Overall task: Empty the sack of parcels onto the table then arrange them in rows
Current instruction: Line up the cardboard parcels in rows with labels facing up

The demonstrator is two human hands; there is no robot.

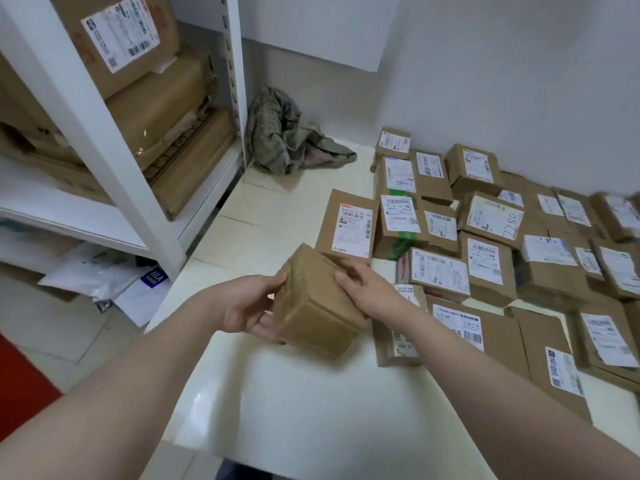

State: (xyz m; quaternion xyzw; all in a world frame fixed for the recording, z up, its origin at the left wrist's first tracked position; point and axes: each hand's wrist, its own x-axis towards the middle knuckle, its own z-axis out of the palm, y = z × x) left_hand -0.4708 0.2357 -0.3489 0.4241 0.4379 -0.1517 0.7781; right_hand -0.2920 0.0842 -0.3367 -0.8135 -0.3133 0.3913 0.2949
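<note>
A white shelving unit (104, 133) stacked with cartons stands left of the pale table (311, 410), where labelled parcels (485, 237) lie in rough rows along the right side. The emptied sack (287, 140) sits crumpled in the far corner. A plain brown parcel (311, 306) is held tilted just above the table beside the rows, the left hand (246, 306) gripping its near end and the right hand (367, 289) wrapped over its far side.

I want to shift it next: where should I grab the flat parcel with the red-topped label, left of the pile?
Probably by its long left edge, coming from the bare table side: the red-topped parcel lies label up, its right edge crowds a neighbouring parcel, and its left is open.
</note>
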